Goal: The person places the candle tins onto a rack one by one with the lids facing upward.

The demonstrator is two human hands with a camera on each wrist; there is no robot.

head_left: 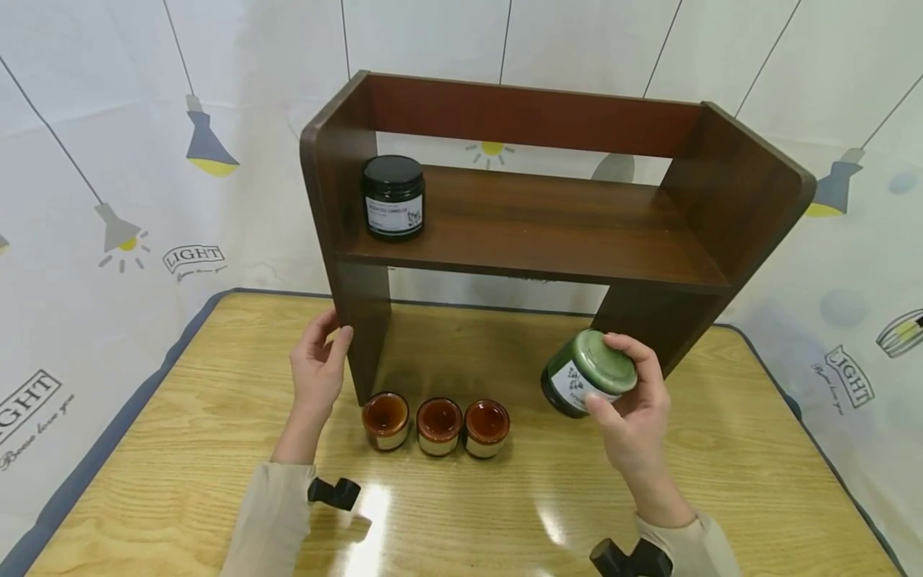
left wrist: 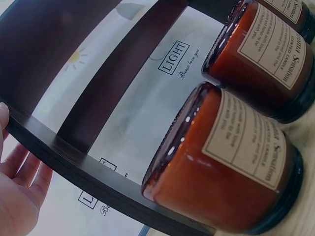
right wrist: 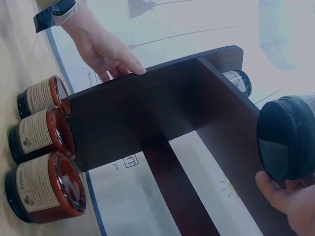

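My left hand [head_left: 317, 369] grips the front edge of the left side panel of a dark brown wooden shelf [head_left: 534, 232], thumb in front and fingers on the outer side. My right hand [head_left: 638, 409] holds a green candle jar [head_left: 598, 362] in the air before the shelf's right side. That jar is tilted, its green base facing up and its black lid [right wrist: 275, 142] down to the left. Three amber candle jars, the left one [head_left: 385, 421], the middle one [head_left: 439, 426] and the right one [head_left: 486, 429], stand in a row, dark ends on the table.
A black-lidded candle jar [head_left: 392, 198] stands upright at the left end of the shelf board. The shelf stands on a wood-grain table [head_left: 433, 521]. Behind it hangs a white printed backdrop [head_left: 252, 48].
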